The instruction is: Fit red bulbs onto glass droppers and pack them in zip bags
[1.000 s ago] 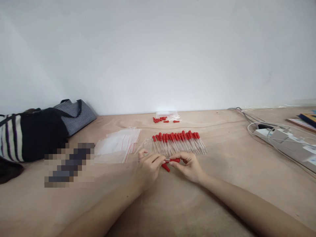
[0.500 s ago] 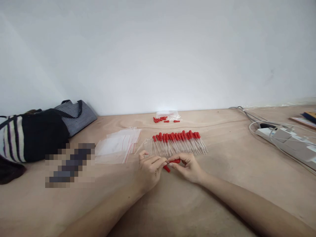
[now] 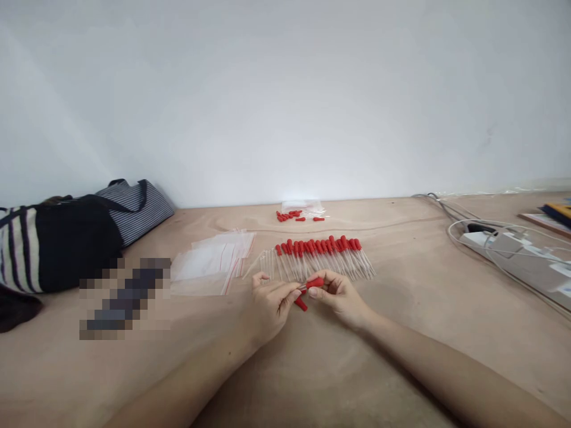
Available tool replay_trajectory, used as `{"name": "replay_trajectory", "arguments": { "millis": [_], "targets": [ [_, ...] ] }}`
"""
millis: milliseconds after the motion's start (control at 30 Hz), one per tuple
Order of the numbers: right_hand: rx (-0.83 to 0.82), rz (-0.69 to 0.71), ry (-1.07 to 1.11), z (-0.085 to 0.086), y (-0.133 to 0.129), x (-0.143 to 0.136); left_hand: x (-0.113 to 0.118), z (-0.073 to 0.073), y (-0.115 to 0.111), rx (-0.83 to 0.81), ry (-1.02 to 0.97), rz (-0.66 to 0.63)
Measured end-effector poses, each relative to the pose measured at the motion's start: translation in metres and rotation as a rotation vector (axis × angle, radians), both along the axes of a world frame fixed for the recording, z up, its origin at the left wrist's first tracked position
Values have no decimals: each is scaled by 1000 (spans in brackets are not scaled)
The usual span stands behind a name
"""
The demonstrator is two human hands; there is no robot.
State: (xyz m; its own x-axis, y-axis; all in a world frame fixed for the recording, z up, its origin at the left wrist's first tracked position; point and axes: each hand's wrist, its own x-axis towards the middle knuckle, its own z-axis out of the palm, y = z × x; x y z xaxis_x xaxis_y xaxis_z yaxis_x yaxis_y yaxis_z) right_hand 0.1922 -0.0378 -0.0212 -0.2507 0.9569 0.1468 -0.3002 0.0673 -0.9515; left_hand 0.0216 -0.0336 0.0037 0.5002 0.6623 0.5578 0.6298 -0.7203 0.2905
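Between thumb and fingers my left hand (image 3: pixel 275 302) pinches a thin clear glass dropper tube (image 3: pixel 303 288). My right hand (image 3: pixel 338 296) grips a red rubber bulb (image 3: pixel 315 283), which meets the end of that tube. How far the tube goes into the bulb I cannot tell. Beneath my fingers another red bulb (image 3: pixel 301 304) lies on the table, partly covered. Just beyond my hands is a row of droppers (image 3: pixel 321 255) with red bulbs on their far ends. At the row's left end lie several bare glass tubes (image 3: pixel 266 261).
Clear zip bags (image 3: pixel 214 261) with red lines lie to the left. Loose red bulbs (image 3: pixel 285 216) and a small plastic bag (image 3: pixel 303 207) are near the wall. Fabric bags (image 3: pixel 80 244) stand far left, beside a blurred dark item. A power strip (image 3: pixel 517 255) with cables is at right.
My right hand has shifted its hold, and the red bulb now shows more and is tilted up a little. My left hand stays almost in place with the tube.
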Motion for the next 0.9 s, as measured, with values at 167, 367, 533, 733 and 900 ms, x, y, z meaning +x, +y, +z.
{"name": "replay_trajectory", "arguments": {
  "millis": [167,367,533,733,900],
  "targets": [
    [-30,-165,-45,9,22,0,-16,5,18,-95,-15,64],
    [-120,-283,-657,36,87,12,-68,-1,59,-192,31,403],
    [-137,-192,-933,48,116,12,-80,-11,67,-332,45,437],
    [-66,-221,-1215,49,122,-3,-68,-13,65,-315,84,425],
    [15,-240,-1310,41,123,-7,-62,-15,68,-269,158,433]
  ]
}}
